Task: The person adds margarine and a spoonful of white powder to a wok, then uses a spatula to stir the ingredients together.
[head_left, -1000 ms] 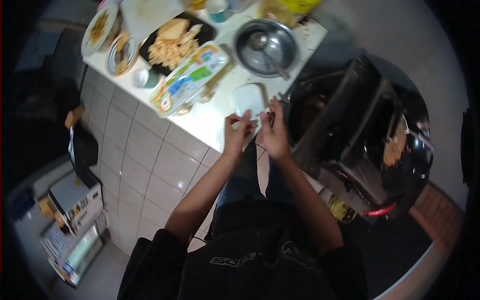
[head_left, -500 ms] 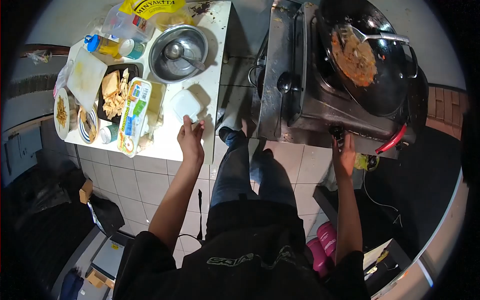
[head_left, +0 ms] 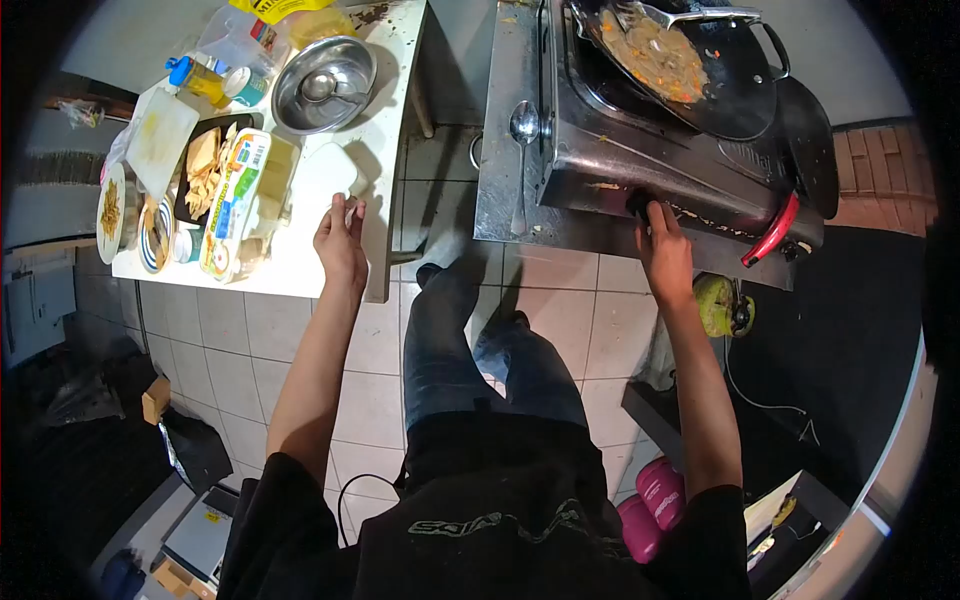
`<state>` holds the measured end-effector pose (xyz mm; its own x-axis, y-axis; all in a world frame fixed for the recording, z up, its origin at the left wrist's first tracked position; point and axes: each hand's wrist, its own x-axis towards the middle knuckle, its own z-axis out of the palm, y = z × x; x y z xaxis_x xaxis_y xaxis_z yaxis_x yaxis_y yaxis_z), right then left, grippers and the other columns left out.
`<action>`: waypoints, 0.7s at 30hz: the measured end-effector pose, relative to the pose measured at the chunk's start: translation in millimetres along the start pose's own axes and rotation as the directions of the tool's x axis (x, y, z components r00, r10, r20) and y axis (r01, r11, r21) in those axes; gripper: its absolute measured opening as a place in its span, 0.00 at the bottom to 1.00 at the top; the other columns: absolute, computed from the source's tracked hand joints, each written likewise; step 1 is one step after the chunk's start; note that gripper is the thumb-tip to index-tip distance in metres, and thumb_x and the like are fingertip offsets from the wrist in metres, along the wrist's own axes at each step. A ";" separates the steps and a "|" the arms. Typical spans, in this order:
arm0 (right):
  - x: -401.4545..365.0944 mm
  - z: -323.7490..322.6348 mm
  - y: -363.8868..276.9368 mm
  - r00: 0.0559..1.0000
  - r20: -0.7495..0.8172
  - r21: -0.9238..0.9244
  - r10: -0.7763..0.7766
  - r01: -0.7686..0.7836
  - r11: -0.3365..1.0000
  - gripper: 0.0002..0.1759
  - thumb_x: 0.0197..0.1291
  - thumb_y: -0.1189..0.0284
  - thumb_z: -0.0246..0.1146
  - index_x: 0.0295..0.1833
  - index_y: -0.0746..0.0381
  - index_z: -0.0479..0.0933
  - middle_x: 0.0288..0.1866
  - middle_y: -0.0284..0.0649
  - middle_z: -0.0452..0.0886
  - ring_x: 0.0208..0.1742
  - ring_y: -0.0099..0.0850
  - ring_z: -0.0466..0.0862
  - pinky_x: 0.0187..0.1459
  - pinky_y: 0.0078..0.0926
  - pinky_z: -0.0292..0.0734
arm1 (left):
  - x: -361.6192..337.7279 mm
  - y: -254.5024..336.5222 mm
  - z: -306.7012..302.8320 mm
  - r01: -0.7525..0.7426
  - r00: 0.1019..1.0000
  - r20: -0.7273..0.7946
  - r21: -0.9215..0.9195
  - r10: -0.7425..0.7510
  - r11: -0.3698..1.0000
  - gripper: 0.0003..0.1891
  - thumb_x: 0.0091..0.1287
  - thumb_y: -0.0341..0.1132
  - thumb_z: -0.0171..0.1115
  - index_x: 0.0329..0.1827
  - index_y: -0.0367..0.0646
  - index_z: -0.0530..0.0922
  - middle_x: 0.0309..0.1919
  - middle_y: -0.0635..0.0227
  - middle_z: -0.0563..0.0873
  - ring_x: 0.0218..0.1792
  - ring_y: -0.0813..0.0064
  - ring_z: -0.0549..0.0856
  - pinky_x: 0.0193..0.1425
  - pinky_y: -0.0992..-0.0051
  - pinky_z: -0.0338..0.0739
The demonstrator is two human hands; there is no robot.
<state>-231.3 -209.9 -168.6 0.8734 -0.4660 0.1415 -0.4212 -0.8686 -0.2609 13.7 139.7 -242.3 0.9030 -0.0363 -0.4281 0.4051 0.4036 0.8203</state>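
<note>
My left hand (head_left: 341,250) is over the near edge of the white table (head_left: 290,278). Its fingers are drawn together right at the near side of a white square container (head_left: 330,172); what they pinch, if anything, I cannot tell. My right hand (head_left: 663,250) reaches to the front of the gas stove (head_left: 590,180), fingers closed around its black knob (head_left: 638,204). On the stove sits a black wok (head_left: 735,105) holding a brownish mixture with orange bits (head_left: 655,55). A metal spatula (head_left: 690,15) rests in it, handle toward the wok's handle.
On the table are a steel bowl (head_left: 360,70) with a ladle (head_left: 319,87), an egg carton (head_left: 236,200), a tray of cut tofu-like pieces (head_left: 203,165), a cutting board (head_left: 163,130) and an oil bottle (head_left: 203,82). A spoon (head_left: 523,122) lies beside the stove; a red handle (head_left: 772,232) juts out.
The view has shifted, so table and stove appear higher and further left. My left fingers have drawn closer together beside the container. My right hand stays at the knob, its wrist turned.
</note>
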 end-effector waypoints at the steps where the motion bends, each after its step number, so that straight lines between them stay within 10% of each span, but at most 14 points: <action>1: 0.1 -0.6 -0.4 1.000 -0.002 0.012 -0.017 0.017 1.000 0.15 0.60 0.74 0.62 0.52 0.60 0.69 0.52 0.51 0.78 0.44 0.57 0.82 0.40 0.50 0.81 | -0.4 0.4 -1.3 -0.007 1.000 0.000 -0.006 0.007 1.000 0.13 0.72 0.38 0.62 0.38 0.34 0.78 0.38 0.64 0.82 0.42 0.72 0.83 0.55 0.76 0.81; 21: -0.7 4.7 -3.9 0.998 -0.057 0.088 0.040 -0.035 0.996 0.19 0.63 0.70 0.62 0.56 0.63 0.65 0.52 0.57 0.76 0.46 0.61 0.80 0.41 0.54 0.79 | 10.6 11.7 -26.0 -0.102 0.985 0.150 0.083 0.089 0.991 0.11 0.73 0.38 0.61 0.39 0.38 0.78 0.35 0.68 0.81 0.36 0.78 0.81 0.46 0.79 0.77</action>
<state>-229.1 -205.3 -172.1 0.8407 -0.5089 0.1853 -0.4280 -0.8339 -0.3485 24.3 167.8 -247.1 0.9466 -0.1368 -0.2919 0.3213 0.3278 0.8884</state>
